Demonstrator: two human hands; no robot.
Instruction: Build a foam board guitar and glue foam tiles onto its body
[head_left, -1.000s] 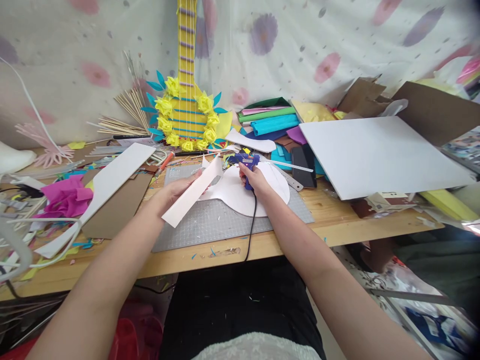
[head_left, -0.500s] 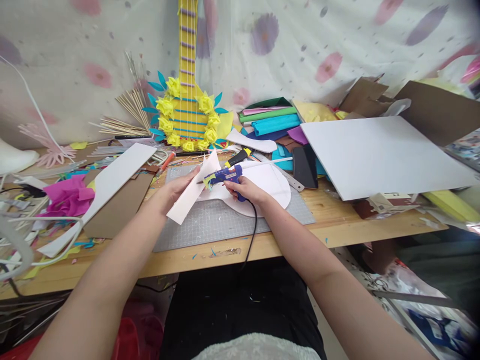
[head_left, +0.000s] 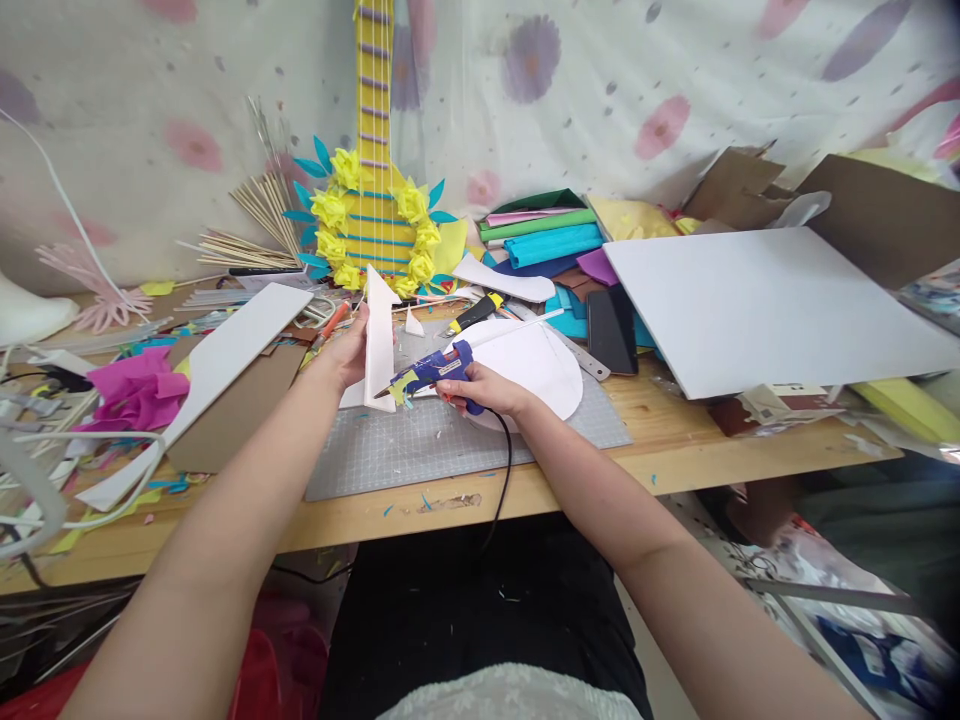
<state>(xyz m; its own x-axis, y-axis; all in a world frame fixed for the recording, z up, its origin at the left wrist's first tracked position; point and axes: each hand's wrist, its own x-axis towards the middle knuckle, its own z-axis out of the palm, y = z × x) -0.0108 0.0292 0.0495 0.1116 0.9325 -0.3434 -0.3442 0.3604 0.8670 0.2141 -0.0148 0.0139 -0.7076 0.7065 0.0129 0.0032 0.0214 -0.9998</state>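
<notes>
Glue gun (head_left: 448,366) of blue plastic, with a greenish-yellow scrap (head_left: 405,384) wrapped behind its dark nozzle, sits firmly in a person's right hand (head_left: 484,390) above the middle of a grey gridded cutting mat (head_left: 360,465), while the left hand (head_left: 348,352) holds a long, bent white strip (head_left: 379,335) over the mat's left half. The gun's long axis slants across the mat, its nozzle pointing left and slightly toward the wearer, and a thin, pale glue stick (head_left: 536,324) runs from its back toward the mat's far right. The strip stands tilted, its long axis running from the mat's near side toward its far edge, with a pointed flap jutting right at the far end. Nozzle and strip meet near the strip's lower end; whether they touch is too fine to tell. A slip off the narrow edge could carry a presumably hot tip toward the left fingers gripping the strip's other side. Too hard a squeeze could drip glue onto the flat, rounded white board (head_left: 544,375) on the mat's right half, and the black power cord (head_left: 510,458), dropping past the mat's near edge, could snag and pull the aim askew.
</notes>
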